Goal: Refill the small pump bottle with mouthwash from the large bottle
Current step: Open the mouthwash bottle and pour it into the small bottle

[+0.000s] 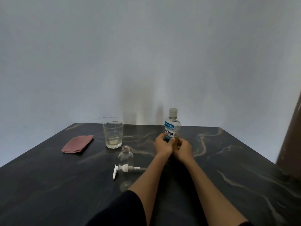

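On the dark marbled table (pixel 228 176), my left hand (pixel 162 146) and right hand (pixel 183 150) both have their fingers curled round the lower part of the capped, upright mouthwash bottle (pixel 172 126) at 12 o'clock. The glass tumbler (pixel 113 134) stands at 10 o'clock with the folded pink cloth (pixel 77 144) further left. The open small bottle (pixel 125 158) stands at 9 o'clock, seemingly empty, its white pump head (pixel 125 169) lying behind it.
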